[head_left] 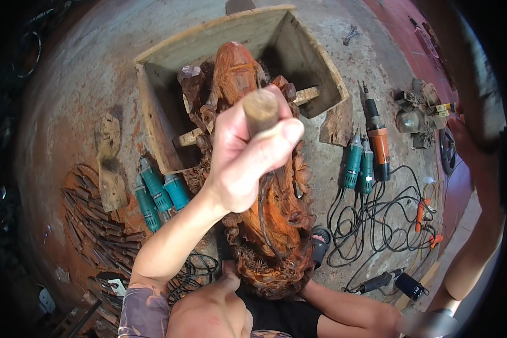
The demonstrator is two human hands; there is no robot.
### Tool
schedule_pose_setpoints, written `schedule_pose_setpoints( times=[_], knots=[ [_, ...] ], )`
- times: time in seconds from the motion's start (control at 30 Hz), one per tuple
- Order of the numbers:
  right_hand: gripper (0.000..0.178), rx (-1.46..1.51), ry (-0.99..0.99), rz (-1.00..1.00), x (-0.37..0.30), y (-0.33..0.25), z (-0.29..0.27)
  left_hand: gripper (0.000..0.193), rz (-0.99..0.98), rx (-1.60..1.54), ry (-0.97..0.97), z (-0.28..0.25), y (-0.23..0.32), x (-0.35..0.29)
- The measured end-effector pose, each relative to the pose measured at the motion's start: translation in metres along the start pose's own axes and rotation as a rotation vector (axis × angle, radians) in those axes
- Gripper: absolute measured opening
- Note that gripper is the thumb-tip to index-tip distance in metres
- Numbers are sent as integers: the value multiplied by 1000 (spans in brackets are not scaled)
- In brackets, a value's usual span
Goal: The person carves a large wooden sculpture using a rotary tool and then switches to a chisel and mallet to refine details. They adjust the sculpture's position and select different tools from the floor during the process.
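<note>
My left hand (248,158) is closed around the round wooden handle (260,107) of a chisel, seen end-on, its blade hidden beneath the fist. Under it lies a long reddish-brown wood carving (281,225) with ridged, knotted edges, its near end between my legs. The far end of the carving (235,70) reaches into a wooden box. At the right rim my right hand (465,138) is raised, dim and partly hidden, against a large dark blurred shape (479,62); what it grips does not show clearly.
Wooden bars (307,96) cross the open box (335,73). Green power tools (155,188) and a chisel pile (98,225) lie left. Right are more green tools (353,163), an orange grinder (379,146), tangled black cords (372,225) and a glass jar (408,121). My sandal (321,239) is beside the carving.
</note>
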State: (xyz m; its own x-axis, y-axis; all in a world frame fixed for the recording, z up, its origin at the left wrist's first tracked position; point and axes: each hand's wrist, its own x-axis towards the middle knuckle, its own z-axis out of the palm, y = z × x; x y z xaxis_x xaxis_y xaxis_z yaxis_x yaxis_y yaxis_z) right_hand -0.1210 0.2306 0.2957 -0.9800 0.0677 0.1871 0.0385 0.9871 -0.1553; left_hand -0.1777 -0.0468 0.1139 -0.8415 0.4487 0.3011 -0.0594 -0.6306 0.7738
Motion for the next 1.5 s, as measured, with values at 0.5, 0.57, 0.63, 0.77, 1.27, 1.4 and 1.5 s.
schedule_pose_setpoints(
  times=[0.5, 0.57, 0.63, 0.77, 1.27, 1.4, 1.5],
  knots=[
    [43, -49, -46, -242, -19, -35, 27, 18, -83, -151, -13, -11, 1, 9],
    [43, -51, -48, -247, -20, -37, 30, 17, -120, -177, -2, -19, 1, 18],
    [43, -53, -59, -248, -20, -37, 34, 16, -173, -239, 128, -22, -1, 20],
    [44, -63, -63, -251, -21, -35, 38, 13, -8, -251, 164, -18, -2, 2],
    [45, -146, -37, -415, -4, -60, 16, 16, 139, 22, 79, -3, -4, -21],
    [46, -274, -24, -563, 14, -87, -5, 9, 97, -101, 156, 0, -3, -20],
    [52, -178, -11, -423, 3, -94, -16, 11, 22, -46, 44, -10, 6, -15]
  ],
)
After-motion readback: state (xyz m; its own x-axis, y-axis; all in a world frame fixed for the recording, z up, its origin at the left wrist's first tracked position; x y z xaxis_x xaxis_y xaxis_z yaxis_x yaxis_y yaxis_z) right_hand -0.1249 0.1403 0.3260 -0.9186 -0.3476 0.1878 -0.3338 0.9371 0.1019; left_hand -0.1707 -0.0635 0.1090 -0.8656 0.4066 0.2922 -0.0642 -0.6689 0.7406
